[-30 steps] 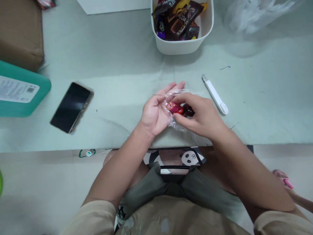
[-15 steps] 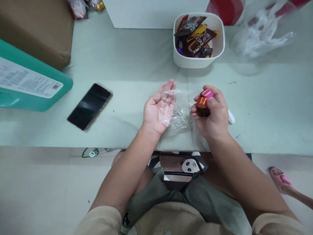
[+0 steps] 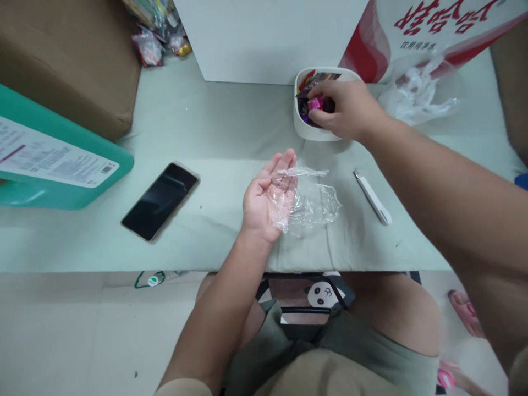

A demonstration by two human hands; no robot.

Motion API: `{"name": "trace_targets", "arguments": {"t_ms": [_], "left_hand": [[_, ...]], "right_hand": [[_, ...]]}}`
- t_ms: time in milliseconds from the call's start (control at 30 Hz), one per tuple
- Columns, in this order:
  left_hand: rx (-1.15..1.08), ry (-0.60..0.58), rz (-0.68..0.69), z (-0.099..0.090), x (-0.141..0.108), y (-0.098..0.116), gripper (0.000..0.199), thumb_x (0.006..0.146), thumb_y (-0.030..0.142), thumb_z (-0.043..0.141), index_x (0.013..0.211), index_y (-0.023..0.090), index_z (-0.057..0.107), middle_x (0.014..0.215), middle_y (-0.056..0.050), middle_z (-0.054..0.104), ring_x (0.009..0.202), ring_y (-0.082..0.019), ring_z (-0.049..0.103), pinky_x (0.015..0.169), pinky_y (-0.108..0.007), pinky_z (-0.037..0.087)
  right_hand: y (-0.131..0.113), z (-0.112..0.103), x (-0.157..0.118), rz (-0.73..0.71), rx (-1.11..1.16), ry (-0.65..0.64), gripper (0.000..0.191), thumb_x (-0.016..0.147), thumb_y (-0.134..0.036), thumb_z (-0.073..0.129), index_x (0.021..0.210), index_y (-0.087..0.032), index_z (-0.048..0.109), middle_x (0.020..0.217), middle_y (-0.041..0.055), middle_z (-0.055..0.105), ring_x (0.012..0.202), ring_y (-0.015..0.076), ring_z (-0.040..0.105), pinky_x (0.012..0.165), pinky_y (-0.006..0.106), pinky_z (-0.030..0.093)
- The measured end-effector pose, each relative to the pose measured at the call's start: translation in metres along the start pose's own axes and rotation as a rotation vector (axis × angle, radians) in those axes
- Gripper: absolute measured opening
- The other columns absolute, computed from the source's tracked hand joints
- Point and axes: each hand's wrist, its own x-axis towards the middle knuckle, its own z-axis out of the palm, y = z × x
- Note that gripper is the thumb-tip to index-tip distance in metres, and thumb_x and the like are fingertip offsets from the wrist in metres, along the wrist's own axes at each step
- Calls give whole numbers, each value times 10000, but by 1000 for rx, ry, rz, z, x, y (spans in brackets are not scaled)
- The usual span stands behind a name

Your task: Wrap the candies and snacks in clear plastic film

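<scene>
My left hand [image 3: 270,198] lies palm up over the table, open, its fingers stretched out. A crumpled clear plastic bag [image 3: 313,203] rests across its palm and fingers and spreads to the right. At the back, my right hand [image 3: 342,107] reaches into a white plastic bin [image 3: 307,131]. Its thumb and fingers close around a candy in a shiny pink wrapper [image 3: 315,103]. Dark, red and purple wrapped sweets [image 3: 304,107] lie in the bin, partly covered by this hand.
A white utility knife [image 3: 372,197] lies right of the plastic bag. On the left are a phone [image 3: 160,201], a green jug [image 3: 103,184] and a cardboard box [image 3: 82,60]. Behind stand a white box [image 3: 268,44] and a knotted plastic bag [image 3: 424,93]. Another person's slippered foot [image 3: 466,313] shows at lower right.
My right hand has moved from beside the plastic bag up into the bin, uncovering the utility knife. The red-and-yellow sweet it held is no longer visible there. My left hand stays palm up.
</scene>
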Motion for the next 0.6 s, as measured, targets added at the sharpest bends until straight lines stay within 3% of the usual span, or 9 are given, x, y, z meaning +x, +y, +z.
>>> {"name": "trace_targets", "arguments": {"t_ms": [133, 267, 400, 467, 533, 600], "left_hand": [[-20, -19, 1, -2, -2, 4, 380, 826, 88, 395, 1091, 175, 653, 1329, -83, 721, 1332, -152, 629, 969, -237, 568], [-36, -41, 3, -5, -4, 4, 378, 828, 80, 402, 1107, 165, 643, 1324, -96, 721, 1395, -183, 592, 994, -254, 558], [-39, -52, -2, -4, -5, 1, 424, 819, 87, 415, 1189, 151, 610, 1371, -118, 696, 1466, -218, 528, 1086, -307, 527], [-38, -57, -6, -4, -6, 0, 435, 818, 88, 417, 1209, 145, 598, 1391, -126, 685, 1480, -225, 512, 1133, -330, 502], [-30, -76, -10, -4, -6, 1, 407, 830, 93, 420, 1188, 142, 608, 1393, -125, 685, 1459, -227, 535, 1147, -343, 496], [-9, -108, -28, -5, -5, 3, 368, 843, 102, 429, 1146, 144, 634, 1370, -115, 701, 1414, -227, 582, 1126, -348, 517]], "right_hand": [[18, 2, 12, -153, -221, -136, 408, 827, -282, 739, 1233, -292, 697, 1172, 69, 710, 1101, 260, 613, 1020, 462, 458], [24, 3, 4, -114, -304, -139, 583, 814, -279, 768, 1378, -267, 619, 1384, 114, 620, 1255, 303, 578, 1031, 468, 462], [20, -1, 1, -115, -339, -79, 514, 797, -308, 786, 1284, -223, 643, 1363, 149, 612, 1260, 331, 582, 1049, 487, 476], [14, -8, -8, -144, -327, -40, 388, 855, -347, 717, 1223, -249, 645, 1327, 135, 634, 1238, 310, 588, 1057, 484, 476], [6, -15, -30, -171, -236, 81, 232, 937, -367, 584, 1151, -298, 641, 1250, 99, 672, 1185, 277, 610, 1053, 471, 482], [-2, -18, -66, -187, -7, 236, 201, 976, -380, 500, 1095, -301, 641, 1171, 83, 697, 1134, 255, 639, 1043, 455, 494]]}}
